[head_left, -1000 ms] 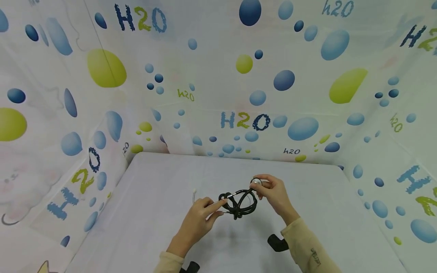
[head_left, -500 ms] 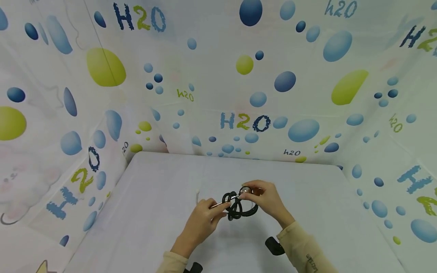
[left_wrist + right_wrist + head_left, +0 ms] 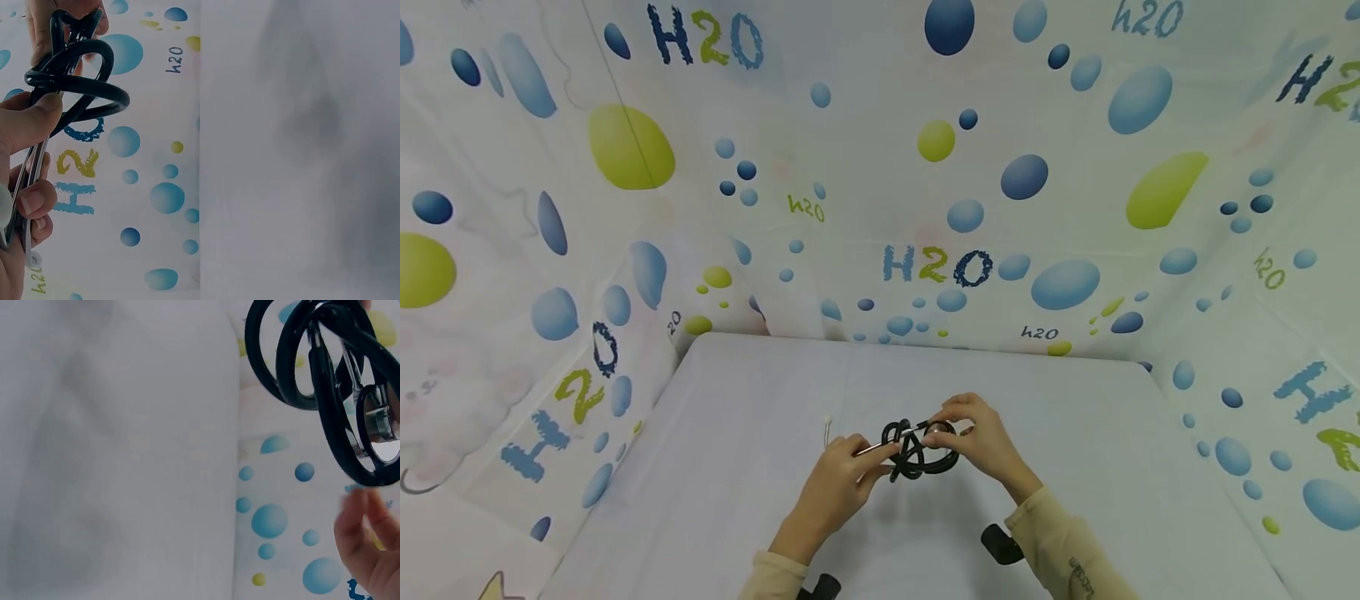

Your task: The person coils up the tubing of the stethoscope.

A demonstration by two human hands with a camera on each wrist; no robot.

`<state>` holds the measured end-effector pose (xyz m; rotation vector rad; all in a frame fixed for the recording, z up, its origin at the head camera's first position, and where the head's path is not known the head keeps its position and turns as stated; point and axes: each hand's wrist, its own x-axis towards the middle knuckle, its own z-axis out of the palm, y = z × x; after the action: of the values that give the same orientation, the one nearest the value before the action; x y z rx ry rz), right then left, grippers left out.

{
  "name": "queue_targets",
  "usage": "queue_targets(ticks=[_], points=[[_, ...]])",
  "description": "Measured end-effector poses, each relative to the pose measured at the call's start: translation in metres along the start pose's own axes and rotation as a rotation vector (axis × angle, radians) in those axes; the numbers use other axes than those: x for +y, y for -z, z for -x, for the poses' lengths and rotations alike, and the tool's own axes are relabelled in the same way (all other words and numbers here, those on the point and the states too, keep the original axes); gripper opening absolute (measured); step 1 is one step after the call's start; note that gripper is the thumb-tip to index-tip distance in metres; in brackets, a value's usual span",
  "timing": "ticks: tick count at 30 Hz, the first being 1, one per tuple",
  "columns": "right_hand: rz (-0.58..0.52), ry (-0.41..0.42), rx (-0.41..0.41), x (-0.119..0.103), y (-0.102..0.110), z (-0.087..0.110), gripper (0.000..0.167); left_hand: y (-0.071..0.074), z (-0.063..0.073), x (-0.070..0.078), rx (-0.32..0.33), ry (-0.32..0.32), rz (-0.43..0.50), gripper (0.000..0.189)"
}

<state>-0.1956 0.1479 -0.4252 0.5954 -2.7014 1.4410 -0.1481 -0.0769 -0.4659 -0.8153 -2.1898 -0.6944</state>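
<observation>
A stethoscope with coiled black tubing is held up above the white table, between both hands. My left hand grips its metal ear tubes, and the thumb lies along them by the tubing. Beyond that hand a pale ear tip sticks out. My right hand pinches the round metal chest piece beside the coil. From the right wrist, the chest piece shows within the loops, cut off by the frame edge; several fingers appear blurred below.
A white cloth covers the table. Patterned sheets with blue and green bubbles hang as walls at the back and sides. Black wrist mounts sit near both beige sleeves.
My right hand has brought the chest piece left and a little down, against the coil by the metal tubes. The left hand keeps its grip and has shifted only slightly.
</observation>
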Motion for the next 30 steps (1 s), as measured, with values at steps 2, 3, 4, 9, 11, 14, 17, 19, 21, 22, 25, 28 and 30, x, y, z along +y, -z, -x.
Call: queue_targets(ticks=[2,3,4,9,11,14,17,19,21,22,25,28,30], points=[[-0.046,-0.094,-0.011,0.0,0.0,-0.001,0.037,0.0,0.0,0.001,-0.002,0.001,0.0,0.037],[-0.071,-0.137,-0.02,0.0,0.0,-0.001,0.042,-0.001,0.0,0.001,-0.003,0.003,0.002,0.037],[-0.103,-0.18,-0.037,0.0,0.001,-0.002,0.046,-0.001,0.0,0.001,-0.007,0.007,0.005,0.037],[-0.21,-0.26,-0.128,0.0,0.005,-0.002,0.043,-0.002,0.001,0.003,-0.024,0.022,0.01,0.037],[-0.265,-0.286,-0.174,0.001,0.005,-0.003,0.035,-0.002,0.002,0.003,-0.025,0.019,0.009,0.036],[-0.333,-0.325,-0.23,0.006,0.004,-0.003,0.025,-0.002,0.003,0.004,-0.022,0.01,0.012,0.036],[-0.362,-0.33,-0.268,0.009,0.005,-0.003,0.024,-0.002,0.004,0.004,-0.02,0.006,0.023,0.036],[-0.344,-0.3,-0.287,0.011,0.005,-0.004,0.026,-0.002,0.004,0.004,-0.017,0.005,0.03,0.036],[-0.326,-0.277,-0.306,0.012,0.006,-0.004,0.029,-0.002,0.004,0.004,-0.02,0.01,0.037,0.037],[-0.32,-0.269,-0.316,0.013,0.007,-0.004,0.029,-0.002,0.004,0.004,-0.024,0.011,0.042,0.037],[-0.343,-0.275,-0.353,0.015,0.009,-0.003,0.027,-0.002,0.005,0.005,-0.038,0.019,0.059,0.038],[-0.396,-0.296,-0.377,0.018,0.011,-0.003,0.021,-0.002,0.005,0.006,-0.045,0.025,0.09,0.038],[-0.425,-0.312,-0.384,0.021,0.012,-0.003,0.017,-0.003,0.005,0.007,-0.049,0.029,0.109,0.038]])
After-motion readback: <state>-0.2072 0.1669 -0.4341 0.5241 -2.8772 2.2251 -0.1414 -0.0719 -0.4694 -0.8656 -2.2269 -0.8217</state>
